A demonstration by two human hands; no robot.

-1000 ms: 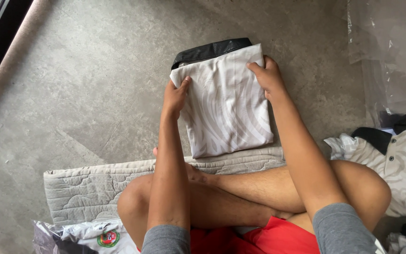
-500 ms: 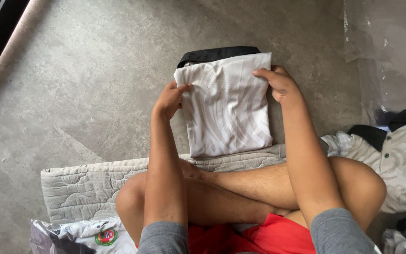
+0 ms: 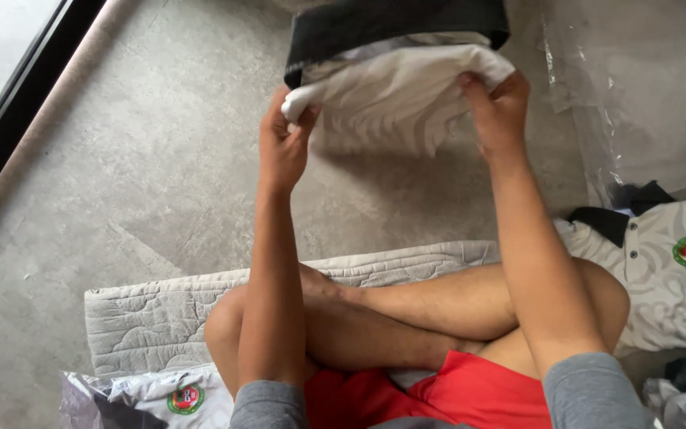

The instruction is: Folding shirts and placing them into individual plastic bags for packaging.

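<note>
Pinch both near corners of the folded white shirt (image 3: 406, 91) evenly, left hand (image 3: 283, 147) and right hand (image 3: 498, 111) closed on it, keeping it level above the far floor (image 3: 144, 159) so the folds hold.

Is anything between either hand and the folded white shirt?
No. The left hand and the right hand each grip an edge of the folded white shirt directly, holding it above the grey floor.
</note>
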